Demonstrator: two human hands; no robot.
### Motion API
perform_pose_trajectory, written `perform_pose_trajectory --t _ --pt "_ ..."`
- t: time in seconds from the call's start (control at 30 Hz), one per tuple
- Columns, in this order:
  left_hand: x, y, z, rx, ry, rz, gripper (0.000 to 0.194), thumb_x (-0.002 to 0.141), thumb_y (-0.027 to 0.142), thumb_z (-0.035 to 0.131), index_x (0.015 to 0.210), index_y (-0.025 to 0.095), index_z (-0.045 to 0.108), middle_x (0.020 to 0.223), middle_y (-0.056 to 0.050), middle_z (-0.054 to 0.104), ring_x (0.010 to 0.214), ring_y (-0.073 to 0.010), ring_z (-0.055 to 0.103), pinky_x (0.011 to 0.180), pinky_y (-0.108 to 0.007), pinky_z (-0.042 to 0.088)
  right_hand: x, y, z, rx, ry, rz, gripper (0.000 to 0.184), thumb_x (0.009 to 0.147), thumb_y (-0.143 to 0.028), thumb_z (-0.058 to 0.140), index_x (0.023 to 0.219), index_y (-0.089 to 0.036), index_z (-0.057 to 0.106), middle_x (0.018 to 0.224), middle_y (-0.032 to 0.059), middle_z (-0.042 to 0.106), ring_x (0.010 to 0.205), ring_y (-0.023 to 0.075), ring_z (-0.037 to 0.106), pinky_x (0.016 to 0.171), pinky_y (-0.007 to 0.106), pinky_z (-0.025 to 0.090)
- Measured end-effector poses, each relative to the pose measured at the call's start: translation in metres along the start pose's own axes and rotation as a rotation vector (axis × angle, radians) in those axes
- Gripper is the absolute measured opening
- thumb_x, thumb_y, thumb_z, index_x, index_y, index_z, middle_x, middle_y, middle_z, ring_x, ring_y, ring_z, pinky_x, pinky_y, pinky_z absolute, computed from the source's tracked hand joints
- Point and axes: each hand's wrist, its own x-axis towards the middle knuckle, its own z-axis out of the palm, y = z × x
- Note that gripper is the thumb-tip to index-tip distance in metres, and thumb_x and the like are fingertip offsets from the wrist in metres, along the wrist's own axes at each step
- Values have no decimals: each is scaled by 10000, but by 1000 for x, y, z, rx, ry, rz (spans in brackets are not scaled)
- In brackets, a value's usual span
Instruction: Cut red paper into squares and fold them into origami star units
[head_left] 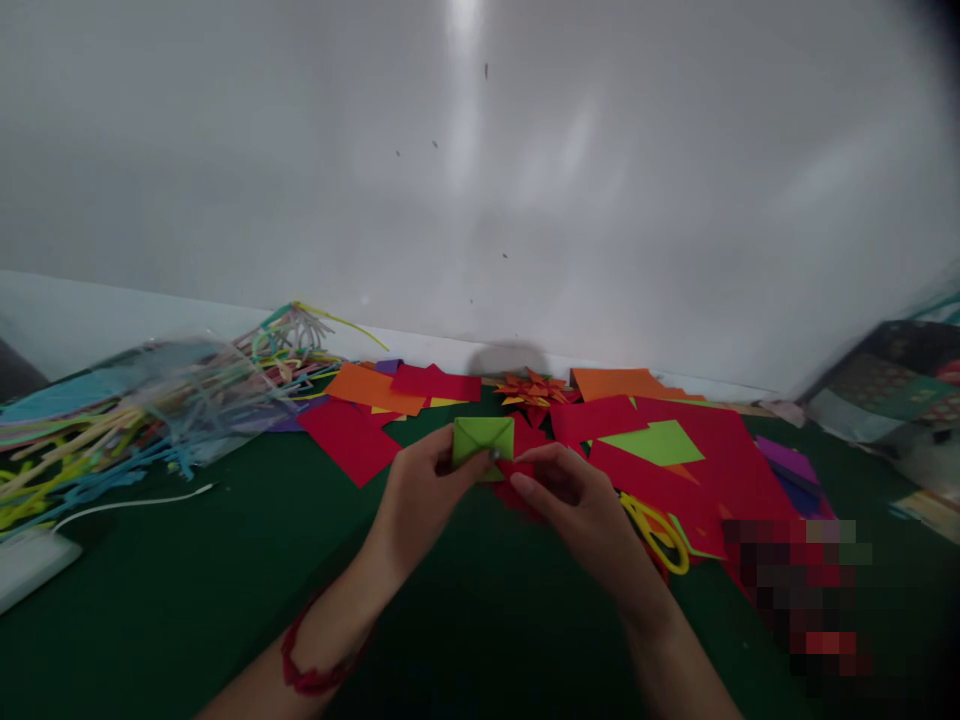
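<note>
My left hand (431, 475) is closed on a small folded green paper (484, 436), its thumb pressed across the near edge. The paper is a rectangle with crease lines that meet near its middle. Close to the paper's right side, my right hand (574, 495) has its thumb and forefinger slightly apart, with nothing visible between them. Red paper lies on the table behind those fingertips. Just right of my right wrist are yellow scissor handles (664, 535); red paper and my arm hide the rest.
Red sheets (712, 450), orange sheets (375, 388) and a loose green sheet (660, 442) lie along the back of the green table (465, 640). An orange folded-paper flower (532, 390) stands by the wall. Colourful pipe cleaners (187, 400) fill the left; a white device (34, 565) trails a cable.
</note>
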Motion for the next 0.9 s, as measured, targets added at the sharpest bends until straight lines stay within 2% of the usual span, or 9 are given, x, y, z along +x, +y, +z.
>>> perform_pose_trajectory --t 0.2,0.3,0.43,0.63,0.7,0.8,0.9 --pt "-2 0 9 -221 -134 -14 324 710 280 663 992 169 549 977 -72 666 888 -199 629 760 -305 503 4 6 4 -19 218 -79 193 769 -366 606 747 -177 568 686 6 610 645 138 582 570 230 459" --pt "-3 -1 12 -246 -141 -9 286 716 246 653 970 154 558 974 -80 668 905 -194 628 806 -312 491 6 9 10 5 307 -102 197 773 -367 598 730 -181 550 679 0 580 645 135 561 573 228 451" --pt "-1 -4 11 -205 -30 4 230 749 220 604 967 152 575 946 -76 670 889 -178 629 807 -300 490 6 10 13 -15 223 -81 191 794 -363 566 733 -182 566 694 1 578 643 135 555 585 229 447" --pt "1 -6 10 -96 30 44 217 752 171 577 968 169 584 863 -46 675 818 -166 638 757 -290 505 8 12 10 -29 177 -41 213 794 -368 568 701 -177 566 639 -5 561 619 135 543 582 234 441" --pt "1 -6 9 -81 18 65 213 761 159 562 972 175 584 877 -42 671 829 -160 633 763 -284 499 10 12 9 30 163 -15 213 776 -389 586 761 -176 582 687 7 589 646 145 562 585 238 452" --pt "2 -6 6 -72 -74 66 195 765 167 564 957 175 595 894 -45 670 840 -160 628 755 -273 496 11 12 7 103 183 25 258 748 -402 617 882 -182 598 770 14 631 674 151 581 576 232 455" --pt "2 -7 5 -36 -123 36 159 768 223 579 913 168 617 851 -45 675 797 -161 629 716 -267 499 10 12 5 124 207 31 234 753 -383 619 863 -176 610 761 11 633 669 149 573 574 228 441"
